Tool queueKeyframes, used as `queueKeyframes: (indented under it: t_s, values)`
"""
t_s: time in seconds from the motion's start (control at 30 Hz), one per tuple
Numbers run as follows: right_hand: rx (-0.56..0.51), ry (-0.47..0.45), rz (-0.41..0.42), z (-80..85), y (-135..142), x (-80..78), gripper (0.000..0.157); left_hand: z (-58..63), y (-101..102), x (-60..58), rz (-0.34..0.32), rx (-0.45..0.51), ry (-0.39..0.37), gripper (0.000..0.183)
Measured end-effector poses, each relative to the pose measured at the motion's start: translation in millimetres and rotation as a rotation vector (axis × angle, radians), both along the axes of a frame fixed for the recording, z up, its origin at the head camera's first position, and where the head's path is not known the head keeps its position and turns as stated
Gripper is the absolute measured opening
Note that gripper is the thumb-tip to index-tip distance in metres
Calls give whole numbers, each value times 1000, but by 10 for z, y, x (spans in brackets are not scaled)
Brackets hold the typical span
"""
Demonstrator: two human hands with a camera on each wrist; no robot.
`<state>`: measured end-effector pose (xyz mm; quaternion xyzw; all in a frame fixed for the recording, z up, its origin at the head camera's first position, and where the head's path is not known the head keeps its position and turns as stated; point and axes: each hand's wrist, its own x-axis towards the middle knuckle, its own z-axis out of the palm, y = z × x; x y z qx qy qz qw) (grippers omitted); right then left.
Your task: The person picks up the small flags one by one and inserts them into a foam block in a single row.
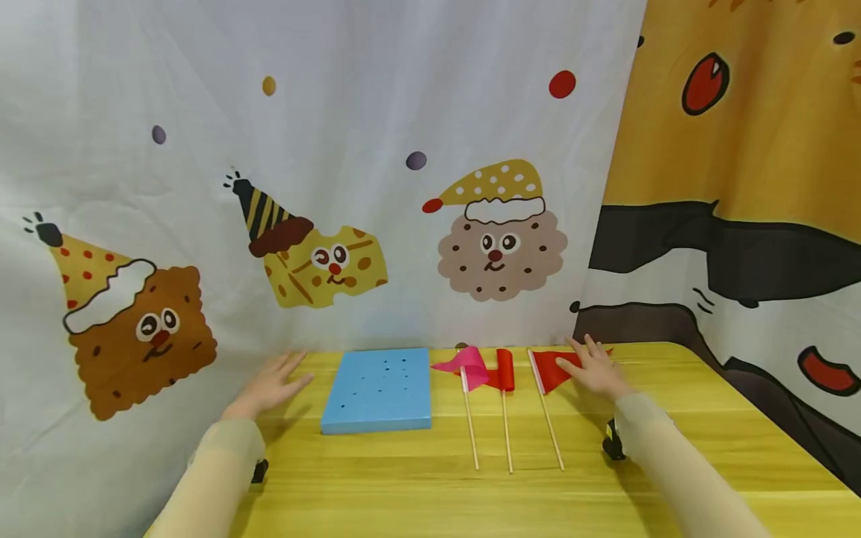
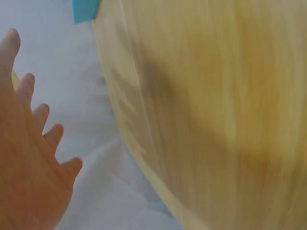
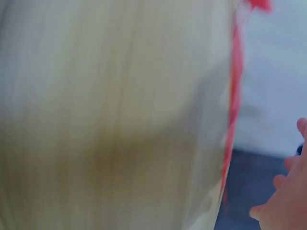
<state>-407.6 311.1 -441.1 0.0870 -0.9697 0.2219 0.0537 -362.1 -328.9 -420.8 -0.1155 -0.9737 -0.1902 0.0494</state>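
My left hand (image 1: 271, 382) is spread over the table at the left, apart from the blue foam block (image 1: 380, 396), whose top has several small holes. In the left wrist view the fingers of that hand (image 2: 33, 143) are spread and hold nothing. Right of the block lie a pink flag (image 1: 474, 366), a red flag (image 1: 506, 370) with its cloth partly rolled, and another red flag (image 1: 551, 370), each on a thin stick. My right hand (image 1: 597, 368), fingers extended, is over or beside the rightmost flag's tip; contact cannot be told. The right wrist view is blurred.
A yellow wood-grain table (image 1: 403, 486) fills the lower part of the head view. Behind it hangs a white cloth (image 1: 370, 75) printed with cartoon biscuits and cheese. Another printed cloth (image 1: 753, 164) hangs at the right. Dark wrist devices (image 1: 613, 441) sit under the sleeves.
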Motion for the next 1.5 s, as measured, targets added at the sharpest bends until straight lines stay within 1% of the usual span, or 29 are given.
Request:
queueKeyframes:
  t_s: [0.1,0.2,0.23,0.3,0.37,0.43,0.5,0.53,0.63,0.7,0.77,0.83,0.9,1.03,1.13,1.23,1.4,1.5]
  values:
    - [-105,56,56,-1,-241,-13,78,-24,35,30,-25,152,-19,75]
    - [-188,106,97,14,-501,-7,70,-72,79,43,-30,286,-43,75]
    - [-215,119,103,23,-582,-1,67,-93,96,37,-22,339,-55,75]
    - [-259,138,101,43,-736,18,62,-134,139,21,-29,468,-90,73]
    - [-316,147,97,66,-878,36,56,-178,185,1,-49,631,-134,69]
    - [-365,142,93,85,-1012,50,50,-216,238,-5,-70,769,-187,66]
    - [-409,120,89,95,-1135,62,45,-251,290,13,-96,866,-250,63]
    - [-427,103,83,102,-1184,70,43,-269,325,18,-108,893,-274,62]
    - [-487,33,82,87,-1314,97,39,-326,417,63,-111,921,-353,62]
    - [-532,-30,87,61,-1396,119,37,-366,470,116,-76,953,-389,62]
    - [-582,-98,94,18,-1465,136,36,-403,502,166,-43,967,-401,61]
    - [-616,-147,99,-16,-1529,153,32,-443,518,199,-18,976,-394,60]
    - [-636,-173,104,-36,-1585,177,26,-474,519,207,-15,961,-369,59]
    - [-661,-221,101,-36,-1697,242,18,-530,492,181,-43,921,-324,57]
    - [-661,-267,71,-42,-1783,269,14,-546,476,175,-52,906,-305,56]
    - [-626,-290,39,-65,-1848,276,15,-556,476,180,-51,901,-292,56]
    - [-531,-284,8,-136,-1905,292,25,-569,478,199,-63,917,-294,56]
    - [-498,-269,9,-197,-1923,317,32,-580,480,207,-74,924,-294,56]
